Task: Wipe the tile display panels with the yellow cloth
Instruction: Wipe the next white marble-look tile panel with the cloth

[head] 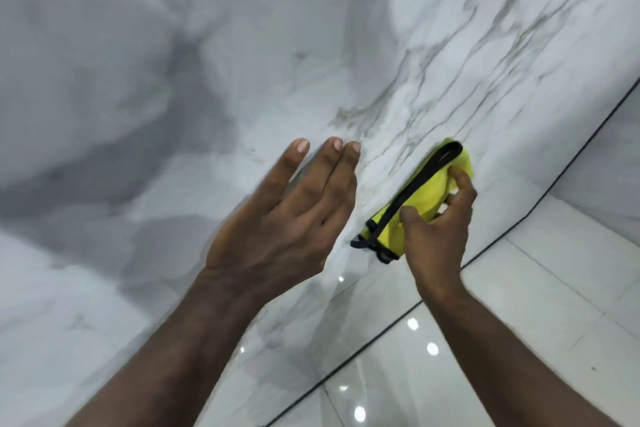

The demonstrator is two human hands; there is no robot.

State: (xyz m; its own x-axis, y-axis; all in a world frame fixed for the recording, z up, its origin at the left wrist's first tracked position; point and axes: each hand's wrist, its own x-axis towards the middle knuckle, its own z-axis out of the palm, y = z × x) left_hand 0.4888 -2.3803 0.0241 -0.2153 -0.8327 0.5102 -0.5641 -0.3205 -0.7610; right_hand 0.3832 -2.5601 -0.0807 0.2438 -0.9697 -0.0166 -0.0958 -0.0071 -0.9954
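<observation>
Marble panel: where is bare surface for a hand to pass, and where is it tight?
Bare: the veined marble panel above the yellow cloth, up to the black edge strip; also the grey stretch left of the left hand. Tight: the narrow strip between the left hand and the cloth gripped by the right hand.

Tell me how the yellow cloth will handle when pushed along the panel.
Probably floppy: the yellow cloth bunches in folds under the right hand. Likely light, since a loose pinch holds it. It should slide easily; the marble panel looks polished.
</observation>
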